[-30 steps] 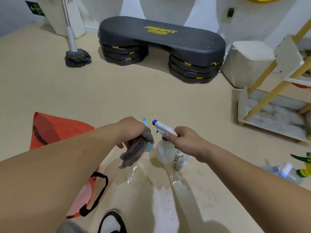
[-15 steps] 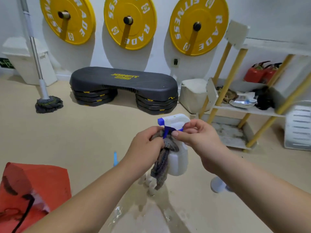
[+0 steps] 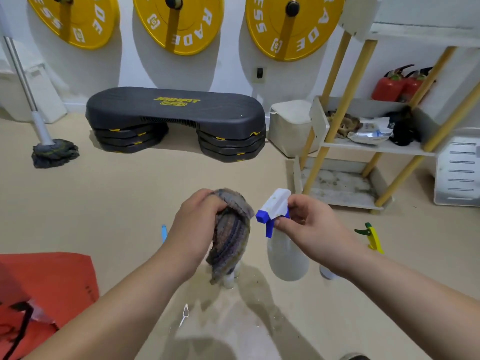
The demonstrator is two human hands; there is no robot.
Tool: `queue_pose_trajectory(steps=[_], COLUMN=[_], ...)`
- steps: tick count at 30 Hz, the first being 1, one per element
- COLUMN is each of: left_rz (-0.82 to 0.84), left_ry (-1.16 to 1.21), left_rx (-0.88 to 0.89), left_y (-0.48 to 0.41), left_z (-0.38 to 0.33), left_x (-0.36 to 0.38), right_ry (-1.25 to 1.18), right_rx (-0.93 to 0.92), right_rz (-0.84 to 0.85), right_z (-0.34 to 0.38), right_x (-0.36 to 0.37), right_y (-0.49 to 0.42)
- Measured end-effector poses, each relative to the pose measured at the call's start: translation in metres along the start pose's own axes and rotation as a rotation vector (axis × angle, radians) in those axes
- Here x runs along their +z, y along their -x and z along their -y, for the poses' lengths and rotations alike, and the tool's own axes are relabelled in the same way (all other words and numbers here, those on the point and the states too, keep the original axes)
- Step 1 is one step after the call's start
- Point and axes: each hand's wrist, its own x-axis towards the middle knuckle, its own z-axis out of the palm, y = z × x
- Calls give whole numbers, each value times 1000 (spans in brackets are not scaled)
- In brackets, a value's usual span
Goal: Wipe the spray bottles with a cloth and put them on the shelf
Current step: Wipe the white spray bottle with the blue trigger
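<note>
Head view. The left hand (image 3: 197,224) is gripping a bunched grey cloth (image 3: 231,235). Its fingers are curling round the upper fold and are mostly hidden behind the fabric, while the rest of the cloth is hanging down. The right hand (image 3: 311,227) is holding a spray bottle (image 3: 285,258) by the neck, with fingers and thumb closing round it just under the white head. The blue nozzle is pointing toward the cloth, near it but not touching. The bottle is hanging roughly upright above the floor, well apart from the shelf (image 3: 345,185), which is standing at the right and running off the frame edge.

The cloth is covering most of a small bottle (image 3: 230,280) standing on a wet patch of floor. The right wrist is hiding all but the base of another bottle (image 3: 326,272). A green and yellow spray head (image 3: 371,237) is showing beside the right forearm; what it is attached to cannot be made out. A thin blue item (image 3: 164,232) beside the left wrist is too small to identify. A red bag (image 3: 46,281) is running off the frame at the lower left.
</note>
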Motion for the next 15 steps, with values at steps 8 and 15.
queue_pose_trajectory(steps=[8, 15], left_rz=[180, 341], left_ry=[-74, -333], left_rx=[213, 263], left_y=[-5, -14], left_z=[5, 30], left_x=[17, 41], right_ry=[105, 156], right_rx=[-35, -154], right_rz=[112, 188], right_z=[-25, -25], right_x=[6, 11], right_y=[-8, -11])
